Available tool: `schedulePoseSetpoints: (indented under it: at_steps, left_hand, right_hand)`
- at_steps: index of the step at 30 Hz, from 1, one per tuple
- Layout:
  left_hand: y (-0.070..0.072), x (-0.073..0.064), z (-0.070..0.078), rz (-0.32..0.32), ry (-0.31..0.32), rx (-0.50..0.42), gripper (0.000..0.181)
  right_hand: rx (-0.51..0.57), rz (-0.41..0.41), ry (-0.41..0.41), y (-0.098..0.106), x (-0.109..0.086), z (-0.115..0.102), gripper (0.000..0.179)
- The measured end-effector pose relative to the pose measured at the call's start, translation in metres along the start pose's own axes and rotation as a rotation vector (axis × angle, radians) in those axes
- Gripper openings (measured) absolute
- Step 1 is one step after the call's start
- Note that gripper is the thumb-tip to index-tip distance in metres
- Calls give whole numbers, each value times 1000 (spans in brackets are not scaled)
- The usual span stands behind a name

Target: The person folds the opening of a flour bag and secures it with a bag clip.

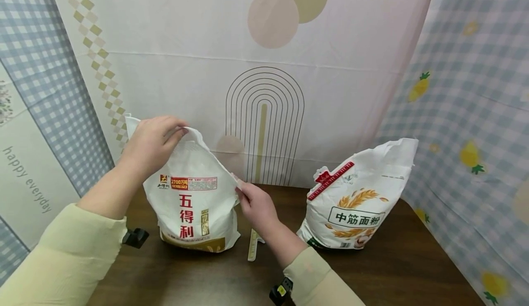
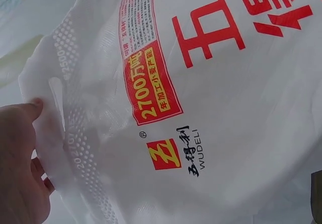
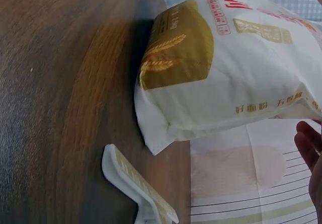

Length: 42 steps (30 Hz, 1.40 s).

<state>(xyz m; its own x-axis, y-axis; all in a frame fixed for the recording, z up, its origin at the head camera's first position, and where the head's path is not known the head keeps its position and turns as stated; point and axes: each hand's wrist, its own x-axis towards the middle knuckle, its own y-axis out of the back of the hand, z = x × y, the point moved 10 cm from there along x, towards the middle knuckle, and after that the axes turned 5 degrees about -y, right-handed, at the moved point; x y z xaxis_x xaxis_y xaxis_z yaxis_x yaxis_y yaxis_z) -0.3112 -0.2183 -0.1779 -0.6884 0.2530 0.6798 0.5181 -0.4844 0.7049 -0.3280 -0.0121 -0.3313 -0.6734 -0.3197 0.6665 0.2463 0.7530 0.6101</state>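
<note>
A white flour bag (image 1: 198, 195) with red characters and a gold base stands upright on the left of the table. My left hand (image 1: 150, 145) grips its top edge, and in the left wrist view the thumb of that hand (image 2: 20, 158) lies on the rim near a slot. Lower down the sloping top edge, my right hand (image 1: 258, 205) pinches the bag's right corner; only part of this hand (image 3: 312, 146) shows in the right wrist view. A white and yellowish bag clip (image 1: 252, 246) lies on the table by the bag's right side.
A second white flour bag (image 1: 355, 209), printed with wheat ears, leans at the right. A red bag clip (image 1: 330, 181) sits along its slanted upper left edge. Behind the brown table (image 1: 198, 278) hangs a patterned cloth (image 1: 186, 85), with checked cloths at both sides.
</note>
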Motion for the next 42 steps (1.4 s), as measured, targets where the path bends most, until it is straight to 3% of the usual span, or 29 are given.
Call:
schedulePoseSetpoints:
  at_steps: [6, 14, 26, 31, 42]
  left_hand:
    - [-4, -1, 1, -60, 13, 4, 35]
    - [-8, 6, 14, -145, 29, 39, 46]
    - [-26, 7, 30, -411, -29, 262, 23]
    - [-26, 4, 32, -464, -47, 320, 23]
    - [-32, 0, 38, -519, -77, 368, 27]
  right_hand:
    - [14, 7, 132, 1, -2, -12, 55]
    - [-78, -12, 208, 2, -3, -18, 58]
    - [-90, -33, 248, 5, -3, -22, 51]
    - [-98, -13, 260, 6, -4, -22, 48]
    - [-58, -28, 242, 7, -7, -22, 43]
